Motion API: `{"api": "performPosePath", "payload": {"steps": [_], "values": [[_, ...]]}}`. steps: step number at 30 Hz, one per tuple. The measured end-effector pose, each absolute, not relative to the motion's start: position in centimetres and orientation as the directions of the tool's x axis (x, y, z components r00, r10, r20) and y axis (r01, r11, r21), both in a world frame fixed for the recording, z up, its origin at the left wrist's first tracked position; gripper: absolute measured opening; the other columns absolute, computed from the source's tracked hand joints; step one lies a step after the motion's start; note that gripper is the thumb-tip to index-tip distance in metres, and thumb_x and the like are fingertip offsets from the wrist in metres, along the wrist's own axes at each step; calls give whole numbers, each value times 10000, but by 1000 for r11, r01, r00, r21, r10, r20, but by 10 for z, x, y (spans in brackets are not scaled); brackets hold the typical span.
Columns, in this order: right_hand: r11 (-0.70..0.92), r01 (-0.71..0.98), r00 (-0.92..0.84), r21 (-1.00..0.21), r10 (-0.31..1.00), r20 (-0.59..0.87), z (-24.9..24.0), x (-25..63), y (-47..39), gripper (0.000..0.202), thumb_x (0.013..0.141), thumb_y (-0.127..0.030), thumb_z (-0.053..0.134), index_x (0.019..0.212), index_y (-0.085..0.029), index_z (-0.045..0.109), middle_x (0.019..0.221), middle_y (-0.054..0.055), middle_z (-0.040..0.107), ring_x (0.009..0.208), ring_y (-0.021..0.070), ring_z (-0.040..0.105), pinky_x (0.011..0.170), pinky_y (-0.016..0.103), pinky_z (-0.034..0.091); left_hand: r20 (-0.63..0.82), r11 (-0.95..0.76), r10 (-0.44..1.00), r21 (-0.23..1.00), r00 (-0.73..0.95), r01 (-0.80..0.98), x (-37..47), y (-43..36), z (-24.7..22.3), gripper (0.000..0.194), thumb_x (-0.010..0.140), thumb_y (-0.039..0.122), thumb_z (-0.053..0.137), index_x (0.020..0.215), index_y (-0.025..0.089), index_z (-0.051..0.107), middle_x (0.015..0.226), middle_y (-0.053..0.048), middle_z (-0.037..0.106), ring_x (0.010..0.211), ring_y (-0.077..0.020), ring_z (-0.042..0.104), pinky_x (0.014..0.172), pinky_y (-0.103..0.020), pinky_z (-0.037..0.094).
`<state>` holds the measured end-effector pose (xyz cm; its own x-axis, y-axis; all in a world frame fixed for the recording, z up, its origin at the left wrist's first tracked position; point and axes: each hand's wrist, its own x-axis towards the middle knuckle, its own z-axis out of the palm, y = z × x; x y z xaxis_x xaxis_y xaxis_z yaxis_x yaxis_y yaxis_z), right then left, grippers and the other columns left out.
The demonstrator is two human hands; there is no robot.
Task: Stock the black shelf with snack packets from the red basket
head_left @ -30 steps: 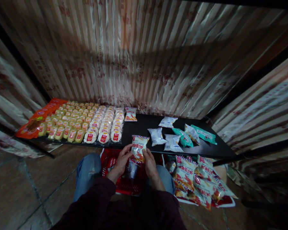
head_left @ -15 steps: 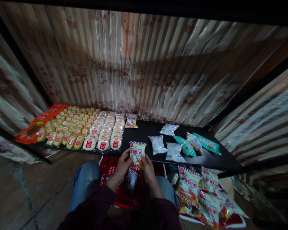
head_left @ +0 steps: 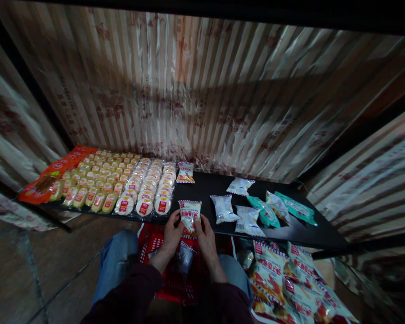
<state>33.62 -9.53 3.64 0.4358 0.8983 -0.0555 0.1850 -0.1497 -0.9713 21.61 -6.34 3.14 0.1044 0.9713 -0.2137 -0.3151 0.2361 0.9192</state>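
Note:
Between my two hands is a small snack bag [head_left: 190,215] with a striped top edge and red print, held upright at the shelf's front edge. My left hand [head_left: 173,233] grips its left side, and my right hand [head_left: 205,235] grips its right side. A similar snack bag [head_left: 185,172] lies farther back on the black shelf [head_left: 199,191], beside rows of round white wrapped crackers [head_left: 145,205]. Below my hands, a silvery packet [head_left: 185,257] lies in a red basket [head_left: 150,245] between my knees.
Yellow wrapped cakes [head_left: 97,201] and an orange bag [head_left: 42,186] fill the shelf's left. Silvery packets [head_left: 224,209] and green packets [head_left: 295,208] lie scattered on its right. Larger snack bags [head_left: 268,274] are heaped at lower right. A striped curtain [head_left: 175,90] hangs behind.
The held snack bag sits slightly farther left in the view, still in both hands. The view has shifted a little; the things on the shelf look otherwise unchanged.

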Motion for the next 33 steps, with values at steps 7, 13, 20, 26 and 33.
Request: {"api": "performPosePath", "payload": {"steps": [7, 13, 20, 26, 33], "values": [[-134, 168, 445, -977, 894, -46, 37, 334, -81, 691, 724, -569, 599, 1233, -107, 541, 1103, 146, 677, 979, 272, 646, 864, 393, 503, -208, 205, 978, 948, 13, -244, 220, -47, 31, 332, 707, 177, 643, 1024, 186, 549, 1029, -97, 662, 918, -215, 637, 837, -361, 498], [-150, 200, 485, -968, 874, -35, 38, 336, -66, 678, 707, -585, 594, 1203, -123, 575, 1043, 125, 702, 925, 271, 659, 822, 392, 520, -156, 146, 987, 969, -35, -201, 223, -34, 37, 184, 702, 150, 646, 872, 199, 596, 925, -52, 663, 921, -204, 618, 926, -377, 438], [-146, 239, 481, -960, 876, -13, 46, 335, -52, 621, 719, -582, 588, 1170, -156, 609, 1003, 96, 715, 892, 265, 666, 800, 364, 519, -126, 117, 991, 974, -38, -192, 223, -26, 37, 272, 693, 106, 634, 946, 206, 627, 1017, -68, 658, 966, -217, 599, 948, -383, 410], [-142, 259, 483, -955, 876, 0, 43, 336, -40, 675, 716, -599, 574, 1198, -126, 590, 1016, 119, 711, 912, 273, 666, 816, 371, 512, -55, 50, 997, 993, -47, -106, 225, -24, 41, 319, 700, 95, 591, 1002, 199, 601, 1069, -84, 632, 1011, -226, 582, 979, -385, 399], [-144, 274, 460, -951, 888, -2, 42, 339, -24, 677, 731, -600, 548, 1217, -129, 565, 1036, 124, 702, 929, 268, 664, 842, 381, 503, 7, -6, 999, 1000, -47, 16, 228, -23, 47, 385, 684, 98, 582, 1044, 231, 606, 1164, -91, 597, 1151, -276, 507, 1070, -421, 314]]}}
